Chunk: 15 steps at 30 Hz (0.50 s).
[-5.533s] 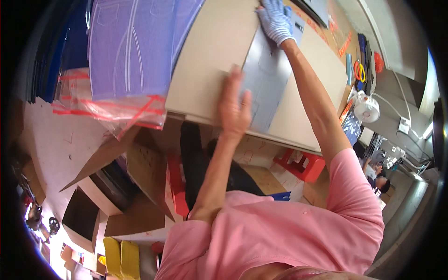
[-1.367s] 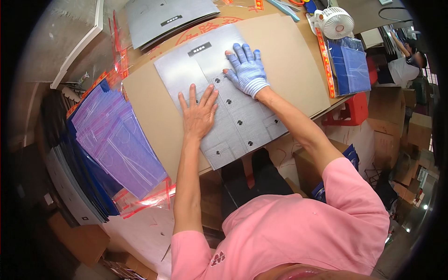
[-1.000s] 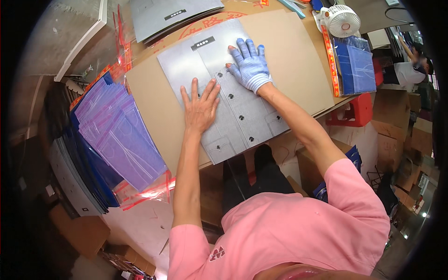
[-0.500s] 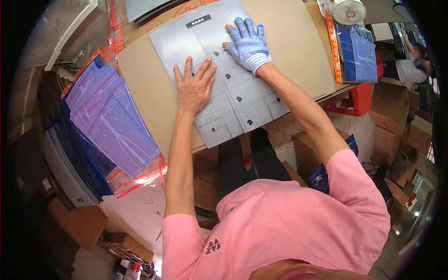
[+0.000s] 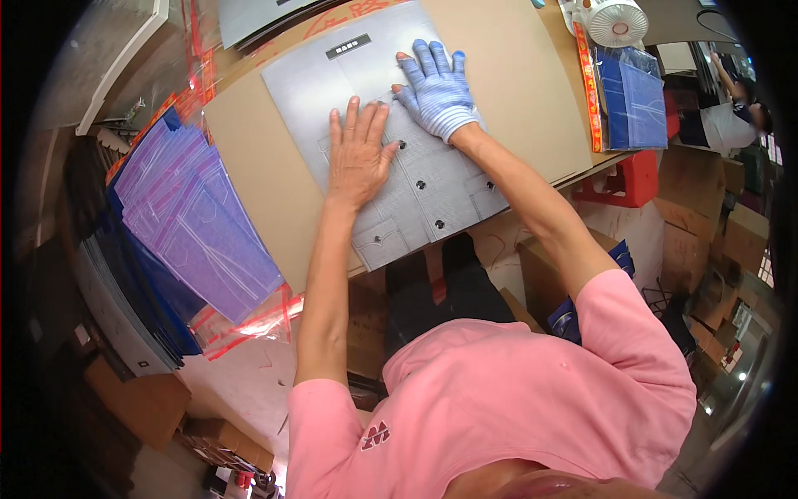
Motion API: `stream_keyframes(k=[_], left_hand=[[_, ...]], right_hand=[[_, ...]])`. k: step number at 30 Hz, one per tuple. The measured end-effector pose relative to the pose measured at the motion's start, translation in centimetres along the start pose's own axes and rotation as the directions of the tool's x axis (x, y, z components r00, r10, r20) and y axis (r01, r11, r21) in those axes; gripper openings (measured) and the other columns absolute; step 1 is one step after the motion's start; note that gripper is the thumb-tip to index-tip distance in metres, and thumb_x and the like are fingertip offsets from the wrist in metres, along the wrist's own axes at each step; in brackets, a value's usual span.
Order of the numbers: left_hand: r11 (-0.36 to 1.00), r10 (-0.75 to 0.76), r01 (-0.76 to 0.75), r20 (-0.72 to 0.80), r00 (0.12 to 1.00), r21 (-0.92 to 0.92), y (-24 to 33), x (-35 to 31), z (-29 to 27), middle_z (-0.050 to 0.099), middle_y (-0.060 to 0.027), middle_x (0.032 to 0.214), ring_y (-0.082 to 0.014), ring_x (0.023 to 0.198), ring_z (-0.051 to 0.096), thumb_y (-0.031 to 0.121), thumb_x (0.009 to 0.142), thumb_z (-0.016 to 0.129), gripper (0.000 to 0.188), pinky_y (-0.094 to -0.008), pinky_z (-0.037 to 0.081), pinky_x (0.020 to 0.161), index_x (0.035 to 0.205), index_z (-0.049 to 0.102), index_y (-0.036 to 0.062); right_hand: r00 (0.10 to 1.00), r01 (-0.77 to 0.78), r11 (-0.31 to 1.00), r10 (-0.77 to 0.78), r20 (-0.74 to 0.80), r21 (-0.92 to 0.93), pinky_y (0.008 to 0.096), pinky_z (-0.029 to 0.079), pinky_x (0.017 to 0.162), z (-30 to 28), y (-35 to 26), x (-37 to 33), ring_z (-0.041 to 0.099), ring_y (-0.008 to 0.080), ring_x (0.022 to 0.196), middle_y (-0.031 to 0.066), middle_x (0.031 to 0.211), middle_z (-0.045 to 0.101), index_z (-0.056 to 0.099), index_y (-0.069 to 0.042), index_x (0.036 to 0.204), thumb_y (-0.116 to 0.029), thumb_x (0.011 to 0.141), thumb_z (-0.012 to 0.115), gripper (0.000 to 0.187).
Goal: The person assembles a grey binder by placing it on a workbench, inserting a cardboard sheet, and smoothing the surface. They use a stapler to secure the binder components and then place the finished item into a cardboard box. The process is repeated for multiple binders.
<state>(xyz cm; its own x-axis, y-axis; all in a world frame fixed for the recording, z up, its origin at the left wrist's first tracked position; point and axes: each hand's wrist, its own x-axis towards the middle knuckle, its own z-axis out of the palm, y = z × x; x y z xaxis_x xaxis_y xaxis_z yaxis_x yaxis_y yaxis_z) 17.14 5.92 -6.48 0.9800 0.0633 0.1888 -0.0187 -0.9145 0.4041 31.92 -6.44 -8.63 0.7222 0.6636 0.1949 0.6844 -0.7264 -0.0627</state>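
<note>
A flat grey packaged shirt with dark buttons and a small dark label lies on the tan cardboard tabletop. My bare left hand presses flat on the package's middle, fingers spread. Beside it, my right hand, in a blue knit glove, lies flat on the upper part of the same package, fingers apart. Neither hand grips anything. The package's near end overhangs the table's front edge.
A stack of purple-blue clear bags with red tape edges lies to the left. Another grey package sits at the far edge. A small white fan and blue bags stand right. Cardboard boxes and a red crate sit below.
The view has shifted so the table and package sit higher in the picture. Both hands stay flat on the grey package, having slid slightly along it.
</note>
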Motion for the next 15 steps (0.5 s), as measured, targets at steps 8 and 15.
stream_keyframes(k=[8,15], left_hand=[[0.996,-0.063,0.057,0.091,0.994,0.068,1.2,1.4,1.9,0.028,-0.0147,0.146,-0.0309,0.137,0.023,0.031,0.087,0.053,0.063,-0.0486,0.013,0.112,0.139,0.031,0.0016],[0.995,-0.067,0.060,0.099,0.993,0.075,1.3,1.5,1.6,0.027,-0.0148,0.147,-0.0310,0.137,0.022,0.029,0.087,0.052,0.061,-0.0479,0.013,0.112,0.138,0.033,0.0023]], right_hand=[[0.981,0.195,0.979,-0.195,-0.004,0.062,0.0512,0.014,0.109,0.0,1.8,2.2,0.027,0.0314,0.133,0.0163,0.142,0.034,0.043,-0.010,0.133,-0.042,0.091,0.040,0.053],[0.825,0.564,0.789,-0.550,-0.127,0.244,0.0448,0.023,0.108,3.6,6.3,13.8,0.032,0.0362,0.130,0.0225,0.138,0.037,0.040,-0.001,0.132,-0.031,0.091,0.041,0.051]])
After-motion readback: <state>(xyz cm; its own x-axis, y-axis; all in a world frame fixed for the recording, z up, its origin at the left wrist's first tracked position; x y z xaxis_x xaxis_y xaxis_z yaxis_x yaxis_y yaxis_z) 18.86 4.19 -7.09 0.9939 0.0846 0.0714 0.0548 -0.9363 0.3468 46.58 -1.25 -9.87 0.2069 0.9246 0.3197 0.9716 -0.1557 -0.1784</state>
